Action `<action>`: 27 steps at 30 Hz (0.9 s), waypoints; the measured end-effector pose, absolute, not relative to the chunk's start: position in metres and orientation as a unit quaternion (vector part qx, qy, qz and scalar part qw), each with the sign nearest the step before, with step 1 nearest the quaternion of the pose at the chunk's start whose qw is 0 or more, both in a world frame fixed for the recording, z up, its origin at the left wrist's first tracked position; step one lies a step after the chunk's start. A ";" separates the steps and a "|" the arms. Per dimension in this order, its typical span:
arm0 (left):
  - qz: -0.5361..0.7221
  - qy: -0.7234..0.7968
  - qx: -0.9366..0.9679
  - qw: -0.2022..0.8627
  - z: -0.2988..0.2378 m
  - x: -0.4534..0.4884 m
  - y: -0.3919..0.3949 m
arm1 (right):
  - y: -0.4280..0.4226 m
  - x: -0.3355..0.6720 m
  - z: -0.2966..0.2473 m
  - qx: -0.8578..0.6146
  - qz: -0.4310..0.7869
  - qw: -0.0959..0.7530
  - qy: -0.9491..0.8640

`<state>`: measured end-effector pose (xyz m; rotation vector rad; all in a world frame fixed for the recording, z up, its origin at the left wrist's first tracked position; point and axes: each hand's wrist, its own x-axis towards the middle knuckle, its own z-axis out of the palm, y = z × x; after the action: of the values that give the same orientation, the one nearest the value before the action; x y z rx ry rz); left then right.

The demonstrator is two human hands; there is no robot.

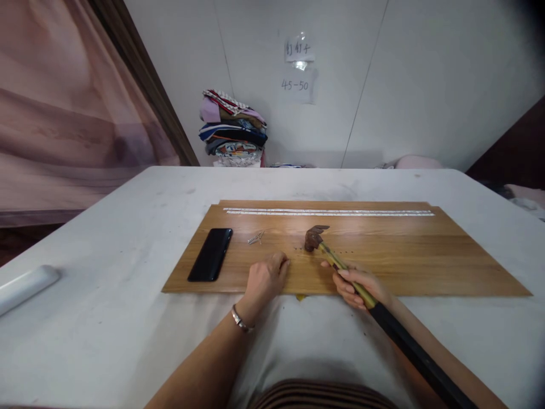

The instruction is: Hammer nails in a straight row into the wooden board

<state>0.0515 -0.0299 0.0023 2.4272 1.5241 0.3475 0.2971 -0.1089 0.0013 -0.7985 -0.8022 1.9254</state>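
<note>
My right hand is wrapped round the yellow part of a hammer's handle. The claw hammer has a rusty head, which is over the wooden board, and a black grip running back along my forearm. On the board to the left of the head, my left hand rests with its fingers curled closed; whatever they may hold is hidden. A row of small dark nail points or holes runs across the board on both sides of the hammer head. Loose silver nails lie in a small pile beyond my left hand.
A black phone lies on the board's left end. Two white measuring strips run along its far side. The board lies on a white table. A white cylindrical object is at the left, and folded clothes are stacked behind the table.
</note>
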 end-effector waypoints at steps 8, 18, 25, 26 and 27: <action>0.120 0.521 0.835 0.130 0.003 0.051 -0.030 | -0.111 0.295 0.008 -0.314 0.773 0.447 -0.323; 0.123 0.522 0.835 0.120 0.002 0.052 -0.030 | -0.109 0.294 0.004 -0.317 0.771 0.443 -0.330; 0.121 0.527 0.832 0.123 0.001 0.051 -0.030 | -0.110 0.295 0.005 -0.310 0.772 0.449 -0.326; 0.122 0.526 0.833 0.123 0.001 0.051 -0.030 | -0.110 0.295 0.005 -0.309 0.771 0.450 -0.327; 0.123 0.525 0.833 0.122 0.001 0.051 -0.030 | -0.109 0.294 0.005 -0.311 0.771 0.449 -0.329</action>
<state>0.0510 -0.0298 0.0010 2.4320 1.5326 0.3580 0.2943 -0.1095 0.0049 -0.7683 -0.8128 1.9069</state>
